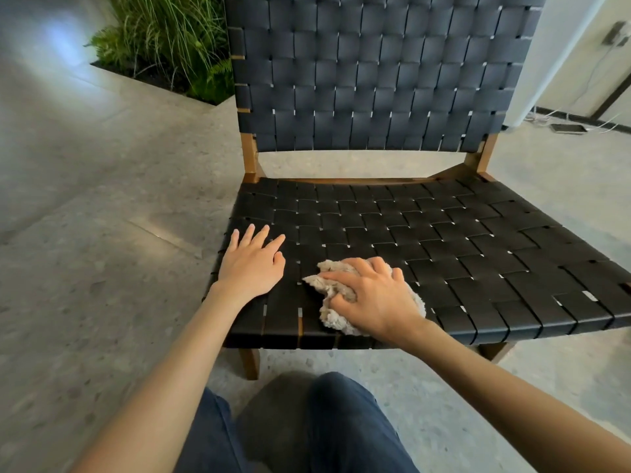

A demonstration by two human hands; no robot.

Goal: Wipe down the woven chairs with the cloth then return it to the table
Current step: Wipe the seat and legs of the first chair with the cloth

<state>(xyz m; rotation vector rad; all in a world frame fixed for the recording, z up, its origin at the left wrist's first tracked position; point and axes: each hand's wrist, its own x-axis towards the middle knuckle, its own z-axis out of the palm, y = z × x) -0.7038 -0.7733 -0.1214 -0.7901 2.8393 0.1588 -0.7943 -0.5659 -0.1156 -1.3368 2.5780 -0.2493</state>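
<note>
Status: the cloth (336, 319) is bunched under the right hand (372, 295), whose fingers curl into the fabric and press it onto the chair seat (478, 254), near the front edge and left of centre. The left hand (252, 264) lies just beside it on the left, palm down on the weave at the seat's front-left corner, fingers straight and spread, holding nothing. It looks like a brace. The relation that matters: nearly all of the seat lies to the right of the cloth and back toward the backrest (375, 73). My read is that the next stroke runs rightward or away from the body, following the straps. The right hand owns the cloth, and the left is nearer only to the left edge. There is 1 chair in view and the table is not in view, so the return leg looks a long way off. Possible snag: loose cloth edges catching in the strap gaps.
</note>
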